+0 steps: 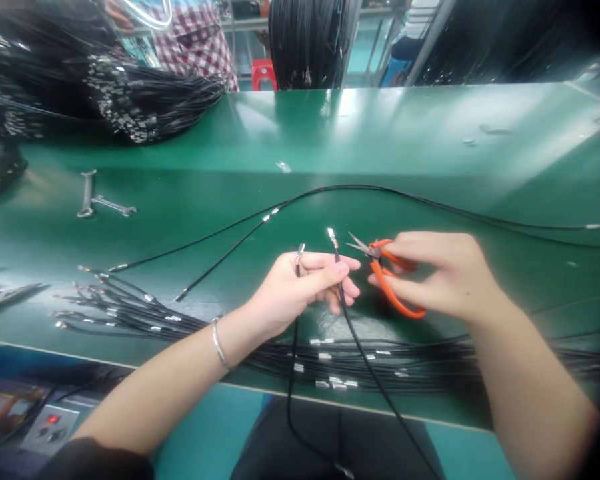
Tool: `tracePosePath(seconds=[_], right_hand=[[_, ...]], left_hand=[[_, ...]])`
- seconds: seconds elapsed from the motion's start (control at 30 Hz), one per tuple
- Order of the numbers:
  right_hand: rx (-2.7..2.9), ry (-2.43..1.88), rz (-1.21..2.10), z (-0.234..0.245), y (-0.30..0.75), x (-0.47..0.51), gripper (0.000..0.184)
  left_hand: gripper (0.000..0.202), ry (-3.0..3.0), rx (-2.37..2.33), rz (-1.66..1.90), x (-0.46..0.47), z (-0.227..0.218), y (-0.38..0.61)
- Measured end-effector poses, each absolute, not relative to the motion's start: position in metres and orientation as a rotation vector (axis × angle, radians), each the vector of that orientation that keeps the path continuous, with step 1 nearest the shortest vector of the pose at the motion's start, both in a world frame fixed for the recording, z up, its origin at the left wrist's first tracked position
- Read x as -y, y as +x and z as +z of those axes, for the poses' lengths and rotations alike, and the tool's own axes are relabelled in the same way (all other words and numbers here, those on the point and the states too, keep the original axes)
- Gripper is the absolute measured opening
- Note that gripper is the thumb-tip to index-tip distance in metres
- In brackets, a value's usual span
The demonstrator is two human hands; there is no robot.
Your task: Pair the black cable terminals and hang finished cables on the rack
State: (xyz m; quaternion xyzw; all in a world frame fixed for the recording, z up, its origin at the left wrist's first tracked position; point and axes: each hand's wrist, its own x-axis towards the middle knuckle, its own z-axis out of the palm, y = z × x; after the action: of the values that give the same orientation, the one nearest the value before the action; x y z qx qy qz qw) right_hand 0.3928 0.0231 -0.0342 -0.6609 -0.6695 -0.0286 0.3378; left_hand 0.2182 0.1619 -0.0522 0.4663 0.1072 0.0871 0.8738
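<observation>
My left hand [305,287] is closed on two black cables; one cable [353,327] is pinched between thumb and fingers, its metal terminal [333,238] pointing up. The other cable's terminal [300,252] sticks up beside the base of my index finger. In my right hand [440,270] is a pair of orange-handled scissors [395,293], the fingers in its loops. Its blades are slightly apart and point left toward the pinched cable's terminal, without touching it. Below both hands lies a bundle of black cables [380,380] with metal ends and pale tags.
Two wrenches [87,193] lie on the green table [220,207] at left. Long loose cables [360,187] curve across the middle. Large cable bundles [145,107] sit at the back left. Pliers-like tool tips [15,297] show at the left edge. A person in a checked garment [195,40] is beyond the table.
</observation>
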Motion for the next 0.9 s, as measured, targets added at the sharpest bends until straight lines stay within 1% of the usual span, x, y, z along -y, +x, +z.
tracePosePath(seconds=[0.1, 0.4, 0.7, 0.83, 0.9], right_hand=[[1.776, -1.728, -0.056, -0.0331, 0.3917, -0.0232, 0.031], [1.807, -1.757, -0.085, -0.0375, 0.3905, -0.0260, 0.030], [1.828, -1.751, -0.102, -0.0375, 0.3894, -0.0266, 0.033], [1.845, -1.743, -0.062, -0.0378, 0.3904, -0.0258, 0.034], [1.851, -1.734, -0.034, -0.0376, 0.3906, -0.0252, 0.031]], left_hand=[[0.021, 0.960, -0.228, 0.170, -0.1619, -0.0513, 0.2177], [0.025, 0.976, -0.246, 0.123, -0.1622, -0.0496, 0.2174], [0.020, 0.952, -0.253, 0.081, -0.1626, -0.0448, 0.2160], [0.022, 0.965, -0.290, 0.074, -0.1627, -0.0445, 0.2159], [0.023, 0.972, -0.293, 0.077, -0.1626, -0.0448, 0.2160]])
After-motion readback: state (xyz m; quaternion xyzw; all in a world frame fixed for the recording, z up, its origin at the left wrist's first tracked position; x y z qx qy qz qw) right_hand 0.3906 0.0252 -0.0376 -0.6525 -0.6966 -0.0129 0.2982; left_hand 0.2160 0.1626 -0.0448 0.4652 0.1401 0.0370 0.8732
